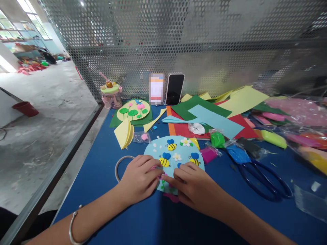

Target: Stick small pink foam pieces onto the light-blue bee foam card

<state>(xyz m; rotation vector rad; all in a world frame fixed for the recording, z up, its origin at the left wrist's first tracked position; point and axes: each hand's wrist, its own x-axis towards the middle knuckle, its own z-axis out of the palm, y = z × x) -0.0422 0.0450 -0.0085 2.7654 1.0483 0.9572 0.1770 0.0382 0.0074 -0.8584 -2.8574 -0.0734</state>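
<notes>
A light-blue rounded paper [153, 149] lies on the blue table, decorated with clay bees [171, 146] and white clay flowers [186, 142]. My left hand [141, 175] rests over its lower left part, fingers curled together at some pink clay [162, 176]. From the other side, my right hand [192, 182] meets it with bent fingers, the index finger pointing at the same pink clay. A green clay stem [162, 185] shows between the hands. More magenta clay [171, 197] sticks out by the paper's lower edge. The fingertips partly hide what they pinch.
Dark-blue-handled scissors [265, 180] lie at right near wrapped clay packs [217, 139]. Coloured paper sheets [217, 119] are spread behind. A round flower picture [133, 112], a cup with a straw [111, 95] and two phones [175, 89] stand or lie along the perforated metal panel [143, 41].
</notes>
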